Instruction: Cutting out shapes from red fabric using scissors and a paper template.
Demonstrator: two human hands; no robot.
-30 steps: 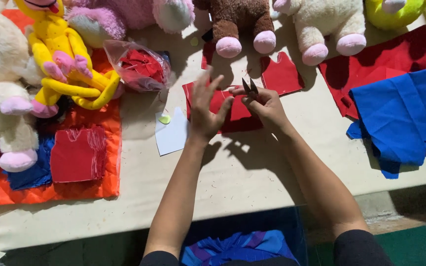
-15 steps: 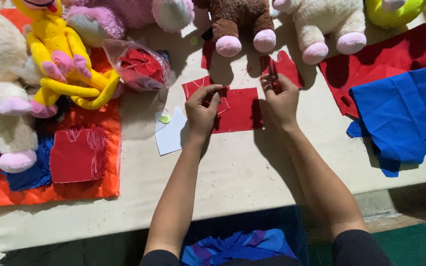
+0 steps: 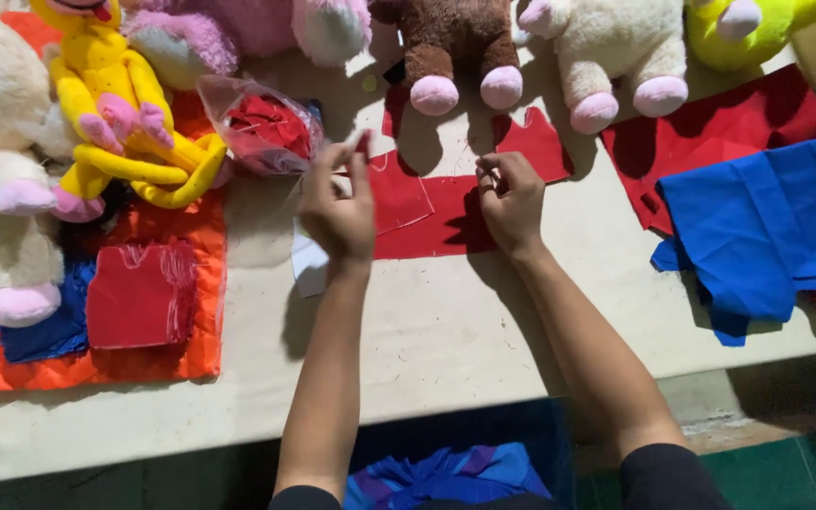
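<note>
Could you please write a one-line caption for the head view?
Left hand lifts a red fabric piece's corner; right hand rests on it, below plush toys.

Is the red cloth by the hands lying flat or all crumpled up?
Flat. The red cloth lies spread on the table.

We see our left hand [image 3: 340,210] and right hand [image 3: 512,200] bare, with no rings, watch or gloves, our forearms uncovered all the way down to the elbows, and black sleeves [image 3: 668,477] showing only at the upper arms by the lower edge.
</note>
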